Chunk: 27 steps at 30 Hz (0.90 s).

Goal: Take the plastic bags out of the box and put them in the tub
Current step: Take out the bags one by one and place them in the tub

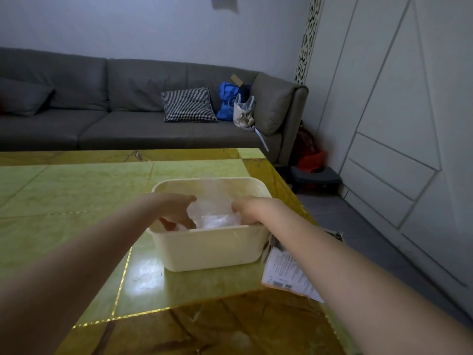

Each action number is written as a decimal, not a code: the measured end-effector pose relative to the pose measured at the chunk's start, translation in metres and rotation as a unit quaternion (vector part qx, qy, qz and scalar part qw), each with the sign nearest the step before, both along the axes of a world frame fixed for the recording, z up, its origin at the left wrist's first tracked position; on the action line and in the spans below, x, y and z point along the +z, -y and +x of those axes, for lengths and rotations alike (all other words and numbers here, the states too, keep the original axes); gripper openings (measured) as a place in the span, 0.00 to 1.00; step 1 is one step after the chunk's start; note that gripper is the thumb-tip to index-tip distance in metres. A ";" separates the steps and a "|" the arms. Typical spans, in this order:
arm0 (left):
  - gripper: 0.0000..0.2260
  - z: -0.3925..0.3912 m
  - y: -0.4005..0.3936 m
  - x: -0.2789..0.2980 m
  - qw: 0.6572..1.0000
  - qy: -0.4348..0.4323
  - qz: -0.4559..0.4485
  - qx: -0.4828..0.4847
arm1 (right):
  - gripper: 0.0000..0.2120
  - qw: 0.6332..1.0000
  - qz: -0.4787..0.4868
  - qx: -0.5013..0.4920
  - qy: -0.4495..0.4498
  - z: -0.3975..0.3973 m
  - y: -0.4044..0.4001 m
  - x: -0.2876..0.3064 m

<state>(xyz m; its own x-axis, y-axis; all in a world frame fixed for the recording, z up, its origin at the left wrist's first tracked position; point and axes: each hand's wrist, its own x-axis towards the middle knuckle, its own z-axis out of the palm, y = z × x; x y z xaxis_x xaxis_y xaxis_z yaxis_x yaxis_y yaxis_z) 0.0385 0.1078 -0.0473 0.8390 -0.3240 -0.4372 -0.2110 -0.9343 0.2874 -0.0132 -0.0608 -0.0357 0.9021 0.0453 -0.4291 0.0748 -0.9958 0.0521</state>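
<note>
A: Tub first. Where?

B: Cream tub sits on the green-and-gold table, near the table's right edge. It's the landmark for everything else.

A: Plastic bags?

B: Clear plastic bags are inside the tub, a crumpled mass filling the middle, some film rising toward the tub's far wall.

A: Left hand?

B: Left hand reaches over the tub's near-left rim and into it. Fingers are curled down onto the left side of the bags, fingertips at the plastic; looks like a grasp, though blur hides the exact contact.

A: Right hand?

B: Right hand is inside the tub on its right side, against the bags. Fingers bend downward behind the near rim; can't tell if they're spread or pinching, since the rim and plastic hide the tips.

A: The box?

B: Right of the tub, touching or just beside its near-right corner, lies a flattened cardboard box with a white printed label, hanging over the table edge. The right forearm crosses above it.

A: Background?

B: Beyond the tub, a grey sofa with a checked cushion, a blue bag and a white bag.
</note>
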 end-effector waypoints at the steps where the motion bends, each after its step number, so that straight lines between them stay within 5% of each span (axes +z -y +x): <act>1: 0.37 0.000 -0.002 0.001 1.000 0.011 -0.019 0.013 | 0.22 1.000 -0.002 -0.001 0.002 0.000 0.000 0.002; 5: 0.28 -0.010 -0.003 0.021 0.987 0.129 -0.096 0.010 | 0.28 0.996 0.078 -0.017 0.028 -0.005 0.008 0.015; 9: 0.24 -0.030 0.014 0.043 0.952 0.291 -0.096 0.011 | 0.19 0.977 0.181 -0.046 0.104 -0.021 0.029 0.039; 13: 0.15 -0.050 0.042 0.052 0.954 0.280 -0.109 0.006 | 0.09 0.968 0.201 -0.066 0.132 -0.046 0.057 0.058; 18: 0.09 -0.080 0.090 0.045 0.963 0.193 -0.141 -0.128 | 0.17 0.989 0.101 -0.095 0.051 -0.082 0.086 0.047; 21: 0.11 -0.094 0.109 0.039 0.955 0.187 -0.143 -0.183 | 0.13 0.990 0.065 -0.096 0.077 -0.088 0.096 0.026; 24: 0.15 -0.103 0.123 0.034 0.946 0.182 -0.134 -0.233 | 0.06 0.979 0.116 -0.098 0.138 -0.092 0.102 0.021; 27: 0.14 -0.107 0.132 0.029 0.942 0.192 -0.133 -0.242 | 0.12 0.970 0.176 -0.084 0.143 -0.094 0.103 0.031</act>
